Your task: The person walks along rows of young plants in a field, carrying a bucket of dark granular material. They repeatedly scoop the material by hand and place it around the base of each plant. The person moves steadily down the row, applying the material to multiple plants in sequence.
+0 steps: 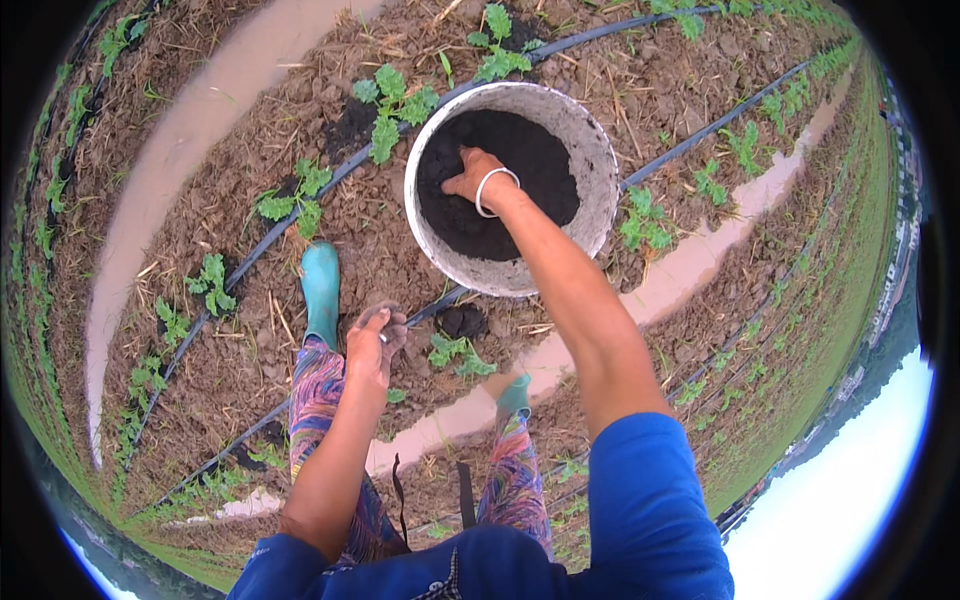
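A round white bucket (600, 169) with a stained inner wall holds dark, crumbly compost or soil (517, 142). My right hand (476, 178), with a white bangle (481, 196) at the wrist, reaches into it. Its fingertips are sunk in the dark material, so whether they grip any is hidden. To the lower left of the bucket, my left hand (376, 339) hangs in the air, loosely curled, with dirt on the fingers and a ring on one. Nothing shows in it. Beneath it lies a dark clump (462, 321) of the same-looking material beside a small leafy seedling (459, 355).
Black drip-irrigation hoses (262, 244) run diagonally along rows of leafy seedlings (300, 196). Muddy water fills furrows at left (161, 157) and right (675, 274). My teal rubber boots (321, 289) stand near the bucket, one of them at the water's edge.
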A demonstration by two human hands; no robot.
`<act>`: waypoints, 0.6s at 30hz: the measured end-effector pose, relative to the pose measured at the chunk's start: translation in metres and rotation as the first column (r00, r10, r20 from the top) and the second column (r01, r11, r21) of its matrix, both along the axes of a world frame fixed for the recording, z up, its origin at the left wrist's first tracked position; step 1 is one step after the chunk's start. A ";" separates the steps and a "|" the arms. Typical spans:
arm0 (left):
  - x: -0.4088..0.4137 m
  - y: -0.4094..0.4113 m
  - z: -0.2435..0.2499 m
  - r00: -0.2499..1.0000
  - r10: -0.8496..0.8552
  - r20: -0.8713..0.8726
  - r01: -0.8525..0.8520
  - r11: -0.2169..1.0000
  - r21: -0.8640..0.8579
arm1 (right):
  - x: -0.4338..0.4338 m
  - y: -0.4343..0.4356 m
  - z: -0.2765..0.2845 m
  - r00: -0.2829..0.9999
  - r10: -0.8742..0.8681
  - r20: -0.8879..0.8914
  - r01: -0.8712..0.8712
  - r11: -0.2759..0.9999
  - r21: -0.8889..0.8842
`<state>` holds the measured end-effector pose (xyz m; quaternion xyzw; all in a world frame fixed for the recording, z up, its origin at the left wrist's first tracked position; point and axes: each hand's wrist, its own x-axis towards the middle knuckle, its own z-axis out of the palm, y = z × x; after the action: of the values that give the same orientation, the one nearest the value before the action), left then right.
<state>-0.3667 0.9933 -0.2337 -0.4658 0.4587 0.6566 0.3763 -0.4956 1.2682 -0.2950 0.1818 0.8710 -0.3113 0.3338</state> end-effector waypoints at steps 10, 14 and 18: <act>0.019 -0.007 -0.011 0.997 -0.077 -0.018 0.076 0.995 -0.061 | 0.080 0.069 0.139 0.628 -0.767 0.129 0.449 0.223 -0.865; 0.027 -0.004 -0.017 0.993 -0.118 -0.024 0.116 0.990 -0.084 | 0.154 0.098 0.155 0.350 -0.929 0.125 0.348 0.005 -0.938; 0.035 -0.002 -0.019 0.984 -0.174 -0.042 0.169 0.980 -0.103 | 0.217 0.141 0.108 0.264 -0.947 0.185 0.517 -0.023 -0.856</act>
<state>-0.3321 0.9910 -0.2527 -0.4258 0.5385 0.6097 0.3962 -0.2791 1.4087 -0.1870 0.3804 0.4111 -0.8244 -0.0816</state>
